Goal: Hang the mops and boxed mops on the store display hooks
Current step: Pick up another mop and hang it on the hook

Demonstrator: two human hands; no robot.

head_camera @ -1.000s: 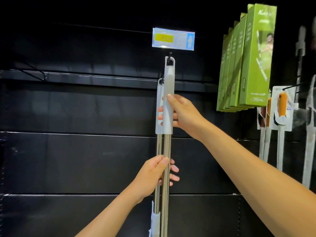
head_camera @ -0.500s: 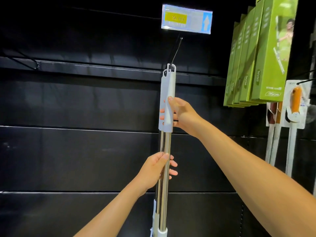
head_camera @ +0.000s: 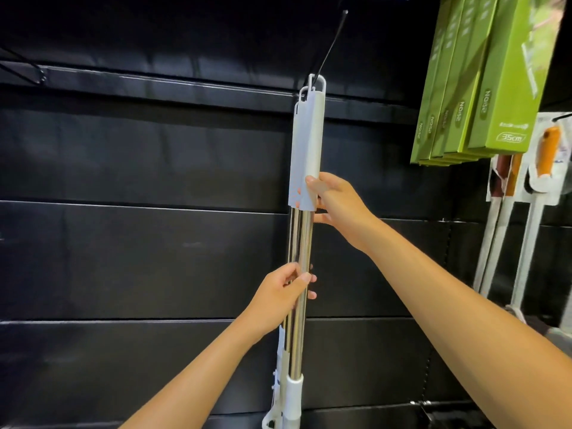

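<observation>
Against the black wall [head_camera: 123,258], mops [head_camera: 306,144] stand upright with their white loops over a thin black hook [head_camera: 331,41]. They have pale grey sleeves on top, shiny steel poles below and white collars near the bottom. The right grip [head_camera: 337,202] pinches the front sleeve's lower end, thumb in front. The left grip [head_camera: 284,292] is curled round the poles lower down. The mop heads are cut off below, and how many mops sit behind the front one is unclear. Green boxes [head_camera: 495,88] hang at right, tops cut off.
</observation>
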